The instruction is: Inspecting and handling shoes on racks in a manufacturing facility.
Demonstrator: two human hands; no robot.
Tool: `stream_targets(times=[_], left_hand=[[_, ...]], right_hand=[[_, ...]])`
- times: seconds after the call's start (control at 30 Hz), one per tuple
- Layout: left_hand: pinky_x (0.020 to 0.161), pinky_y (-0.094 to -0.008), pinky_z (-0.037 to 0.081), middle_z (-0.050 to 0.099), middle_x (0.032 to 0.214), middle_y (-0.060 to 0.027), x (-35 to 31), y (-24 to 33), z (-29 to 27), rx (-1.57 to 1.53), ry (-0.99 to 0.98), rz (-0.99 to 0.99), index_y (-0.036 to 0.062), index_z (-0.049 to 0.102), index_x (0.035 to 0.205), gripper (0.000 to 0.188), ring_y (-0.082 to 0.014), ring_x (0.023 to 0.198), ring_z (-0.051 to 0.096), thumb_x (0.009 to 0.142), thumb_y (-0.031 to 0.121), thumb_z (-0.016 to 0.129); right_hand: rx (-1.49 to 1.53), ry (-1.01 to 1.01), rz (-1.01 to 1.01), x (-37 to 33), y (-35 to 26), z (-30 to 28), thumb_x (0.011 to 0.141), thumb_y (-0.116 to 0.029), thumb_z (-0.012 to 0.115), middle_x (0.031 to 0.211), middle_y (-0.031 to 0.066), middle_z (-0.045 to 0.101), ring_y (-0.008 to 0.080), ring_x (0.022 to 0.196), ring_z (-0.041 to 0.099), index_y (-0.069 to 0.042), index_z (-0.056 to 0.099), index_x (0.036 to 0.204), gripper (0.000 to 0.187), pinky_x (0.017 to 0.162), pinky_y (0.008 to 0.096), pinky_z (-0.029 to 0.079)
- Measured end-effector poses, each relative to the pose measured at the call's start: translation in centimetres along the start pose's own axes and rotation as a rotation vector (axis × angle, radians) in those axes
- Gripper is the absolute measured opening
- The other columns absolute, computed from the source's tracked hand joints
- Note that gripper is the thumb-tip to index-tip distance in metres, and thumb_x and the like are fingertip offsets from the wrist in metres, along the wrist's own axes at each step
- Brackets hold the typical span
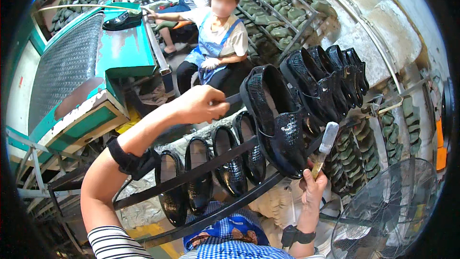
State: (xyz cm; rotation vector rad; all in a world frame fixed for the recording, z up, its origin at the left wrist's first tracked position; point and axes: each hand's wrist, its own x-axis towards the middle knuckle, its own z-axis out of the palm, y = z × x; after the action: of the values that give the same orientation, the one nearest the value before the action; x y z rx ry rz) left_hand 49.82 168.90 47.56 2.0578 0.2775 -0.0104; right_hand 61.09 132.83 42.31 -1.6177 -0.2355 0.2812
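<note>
A glossy black loafer (273,120) with a crocodile pattern stands sole-up over the metal rack bars (191,175). My left hand (201,104) is closed on its heel end, fingers curled at the rim. My right hand (314,184), lower right, grips a brush (326,144) with a wooden handle and pale bristles pointing up, just right of the loafer's toe. Several more black shoes (330,79) stand in a row beyond it, and others (201,180) lie on the rack below my left forearm.
A green conveyor machine (120,52) with a shoe on it stands at the left. A seated person in a blue apron (218,43) and another behind work at the back. Shelves of green shoe lasts (282,14) line the wall. A floor fan (383,216) sits lower right.
</note>
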Motion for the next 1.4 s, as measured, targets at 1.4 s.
stream_targets(times=[1.4], left_hand=[[0.056,-0.0395,0.043,0.052,0.056,-0.0150,-0.5,3.9,5.0,0.346,-0.176,0.367,0.0023,0.053,0.065,0.020,-0.0326,0.056,0.053,0.070,0.021,0.055]], right_hand=[[0.036,0.013,-0.047,-0.8,0.0,0.9,0.073,-0.020,0.071,0.071,-0.0083,0.045,0.0014,0.059,0.035,0.003,0.056,0.102,0.041,0.051,0.0166,0.025]])
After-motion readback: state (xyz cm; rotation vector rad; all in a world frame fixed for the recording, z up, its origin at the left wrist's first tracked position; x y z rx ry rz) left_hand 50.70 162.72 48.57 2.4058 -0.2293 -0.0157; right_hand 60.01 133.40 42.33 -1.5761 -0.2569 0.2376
